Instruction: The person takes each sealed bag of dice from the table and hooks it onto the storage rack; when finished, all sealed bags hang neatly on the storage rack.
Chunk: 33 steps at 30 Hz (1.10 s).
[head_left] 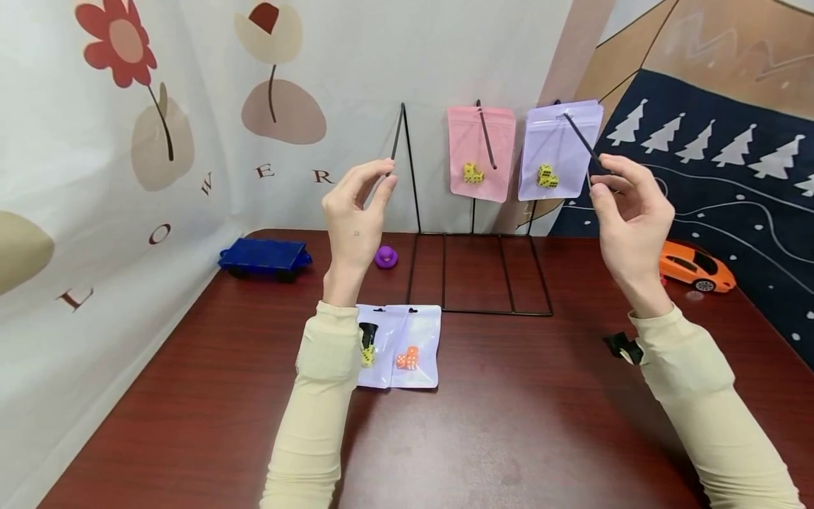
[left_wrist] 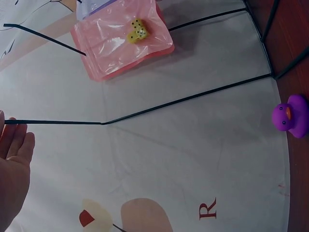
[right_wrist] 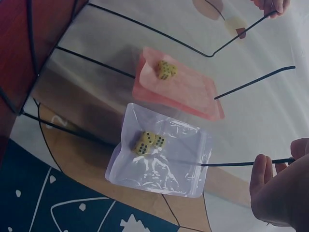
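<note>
A black wire rack (head_left: 496, 312) with upright prongs stands on the table. My left hand (head_left: 357, 219) pinches the tip of its left prong, which carries no bag. On the right, my right hand (head_left: 636, 219) pinches the end of the right prong, where lilac zip bags (head_left: 534, 159) with yellow dice hang. A pink zip bag (head_left: 461, 145) with yellow dice hangs from the middle prong, apart from both hands. In the right wrist view the right fingers hold the prong (right_wrist: 227, 164) well out from the lilac bag (right_wrist: 169, 169).
Two lilac bags (head_left: 422, 325) lie near my left forearm, one with orange dice, the other with yellow dice and a black piece. Behind are a purple duck (head_left: 386, 257) and a blue toy cart (head_left: 263, 256). An orange toy car (head_left: 699, 267) sits right, near a black object (head_left: 622, 348).
</note>
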Each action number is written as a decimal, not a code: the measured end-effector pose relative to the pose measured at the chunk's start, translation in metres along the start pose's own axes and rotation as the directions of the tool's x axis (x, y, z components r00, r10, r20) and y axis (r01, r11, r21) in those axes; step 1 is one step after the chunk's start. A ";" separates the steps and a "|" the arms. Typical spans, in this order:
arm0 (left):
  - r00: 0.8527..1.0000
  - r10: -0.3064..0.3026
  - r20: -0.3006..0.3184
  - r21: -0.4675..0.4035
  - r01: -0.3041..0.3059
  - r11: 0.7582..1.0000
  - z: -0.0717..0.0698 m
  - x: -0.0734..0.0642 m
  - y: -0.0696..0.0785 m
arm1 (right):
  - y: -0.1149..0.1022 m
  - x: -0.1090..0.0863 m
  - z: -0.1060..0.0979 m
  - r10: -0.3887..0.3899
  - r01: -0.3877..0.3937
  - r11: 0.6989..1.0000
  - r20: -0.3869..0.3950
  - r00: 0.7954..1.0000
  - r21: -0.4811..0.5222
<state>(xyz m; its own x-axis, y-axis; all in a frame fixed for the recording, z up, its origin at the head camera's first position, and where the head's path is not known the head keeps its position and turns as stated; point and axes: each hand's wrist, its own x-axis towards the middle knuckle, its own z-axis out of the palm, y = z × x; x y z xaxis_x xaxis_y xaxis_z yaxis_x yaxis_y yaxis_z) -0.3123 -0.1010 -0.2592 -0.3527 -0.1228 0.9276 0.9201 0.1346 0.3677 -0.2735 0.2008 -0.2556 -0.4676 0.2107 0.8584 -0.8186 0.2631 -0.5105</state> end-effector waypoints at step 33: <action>0.738 -0.544 0.400 0.483 0.335 0.809 -0.086 -0.087 0.021 | 0.006 0.005 -0.009 -0.025 0.024 0.999 -0.015 1.000 -0.030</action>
<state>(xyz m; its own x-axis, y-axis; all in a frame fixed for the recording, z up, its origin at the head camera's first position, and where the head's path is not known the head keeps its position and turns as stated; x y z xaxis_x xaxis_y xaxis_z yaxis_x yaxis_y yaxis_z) -0.2475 -0.1724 -0.3380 -0.8289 0.2290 0.5103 0.5439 0.5430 0.6398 -0.2777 0.2117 -0.2543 -0.4422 0.2184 0.8699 -0.8193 0.2962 -0.4909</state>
